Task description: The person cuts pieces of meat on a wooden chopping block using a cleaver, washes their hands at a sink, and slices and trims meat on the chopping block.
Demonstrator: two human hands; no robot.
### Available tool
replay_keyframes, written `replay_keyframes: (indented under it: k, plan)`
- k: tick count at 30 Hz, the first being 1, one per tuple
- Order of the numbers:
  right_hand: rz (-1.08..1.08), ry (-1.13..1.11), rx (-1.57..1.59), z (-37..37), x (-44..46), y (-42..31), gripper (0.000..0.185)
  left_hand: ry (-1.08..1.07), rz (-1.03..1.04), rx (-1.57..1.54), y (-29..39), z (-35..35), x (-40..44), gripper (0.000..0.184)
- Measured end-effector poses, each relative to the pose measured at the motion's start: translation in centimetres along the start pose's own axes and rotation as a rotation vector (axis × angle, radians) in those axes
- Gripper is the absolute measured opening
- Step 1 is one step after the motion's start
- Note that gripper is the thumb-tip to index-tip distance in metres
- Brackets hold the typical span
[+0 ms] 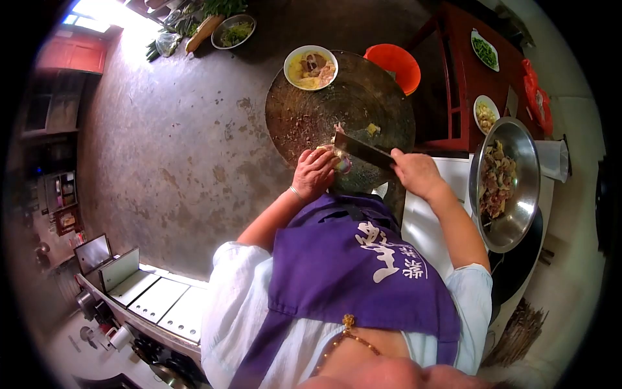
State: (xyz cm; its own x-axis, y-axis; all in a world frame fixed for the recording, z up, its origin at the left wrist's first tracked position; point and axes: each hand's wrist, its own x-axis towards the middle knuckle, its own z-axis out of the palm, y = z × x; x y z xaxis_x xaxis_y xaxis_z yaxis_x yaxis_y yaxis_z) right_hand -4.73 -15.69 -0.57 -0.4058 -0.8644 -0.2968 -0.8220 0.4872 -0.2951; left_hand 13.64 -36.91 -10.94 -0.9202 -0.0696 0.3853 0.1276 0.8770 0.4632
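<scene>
My right hand (418, 173) is wrapped round the handle of a dark cleaver (364, 152), whose blade points left over a round wooden chopping block (285, 117). Beside the blade's tip, my left hand (313, 172) presses on a pale piece of meat (341, 160) near the block's front edge. Small scraps lie by the blade, and a yellowish piece (373, 129) sits to the right of them. A white bowl (311, 67) with yellow and brown meat pieces stands at the block's far edge.
An orange bucket (395, 67) stands behind the block. At the right, a large metal bowl (528, 188) holds chopped meat, near plates of garlic (485, 114) and cut greens (484, 52). Vegetables and another metal bowl (234, 32) are on the floor at the back left.
</scene>
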Motion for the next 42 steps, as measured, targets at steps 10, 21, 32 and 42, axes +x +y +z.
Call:
replay_keyframes:
  k: [10,21,32,42]
  plan:
    - [0.061,-0.082,0.042,0.0,-1.2,-1.0,0.015,0.041,0.026,0.014,0.0,0.0,0.2,0.039]
    - [0.132,0.038,0.109,1.7,-2.8,-0.7,0.019,0.049,-0.034,0.041,0.7,-0.1,1.0,0.041]
    - [0.214,0.045,0.117,3.3,-3.9,-0.7,0.020,-0.012,-0.031,0.115,1.1,0.1,1.7,0.047]
    - [0.129,0.136,0.120,2.9,-2.8,-2.5,0.016,-0.008,0.096,0.066,0.6,-0.3,1.7,0.045]
